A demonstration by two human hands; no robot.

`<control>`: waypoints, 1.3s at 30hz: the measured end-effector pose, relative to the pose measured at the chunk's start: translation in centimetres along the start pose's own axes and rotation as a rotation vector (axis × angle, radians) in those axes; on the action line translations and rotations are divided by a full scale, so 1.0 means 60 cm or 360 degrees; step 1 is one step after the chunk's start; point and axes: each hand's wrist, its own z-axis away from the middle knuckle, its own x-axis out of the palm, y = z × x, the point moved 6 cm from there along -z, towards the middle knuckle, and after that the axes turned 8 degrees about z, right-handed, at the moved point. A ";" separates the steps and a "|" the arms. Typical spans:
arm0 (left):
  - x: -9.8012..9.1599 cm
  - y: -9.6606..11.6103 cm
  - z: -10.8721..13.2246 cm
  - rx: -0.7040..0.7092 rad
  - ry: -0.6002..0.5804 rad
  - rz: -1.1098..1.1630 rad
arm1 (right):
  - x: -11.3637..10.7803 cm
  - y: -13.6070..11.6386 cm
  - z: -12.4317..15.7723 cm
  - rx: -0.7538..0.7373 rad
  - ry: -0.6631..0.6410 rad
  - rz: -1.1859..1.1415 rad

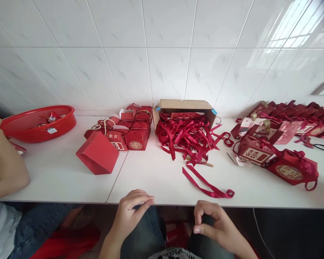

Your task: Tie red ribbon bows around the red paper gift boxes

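Both hands hung just off the table's [151, 176] near edge, likely resting. The left hand [131, 212] pinched thumb to fingertips; the right hand [214, 225] curled loosely, seemingly empty (the view was dim there). The loose ribbon [205, 186] lay untouched at the right hand's twelve o'clock, clear of the ribbon heap [187, 138].

We get bright, even daylight here; a window reflection glares off the wall tiles [294, 28] top right, shadows are soft, edges bow outward.

Gift-packing workroom: tiled wall [162, 46], ribbon pile [187, 138], red favour boxes [124, 135].
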 end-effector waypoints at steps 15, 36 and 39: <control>-0.278 -0.092 0.053 -0.0624 0.1180 -0.0837 | -0.020 0.063 0.011 0.0213 0.0122 0.0259; -0.314 -0.173 -0.066 -0.0313 0.1798 -0.0093 | -0.200 0.168 0.058 0.0454 0.1348 0.0351; -0.264 -0.139 -0.057 -0.0277 0.1600 -0.0037 | -0.275 0.205 0.080 0.0658 0.1672 0.0458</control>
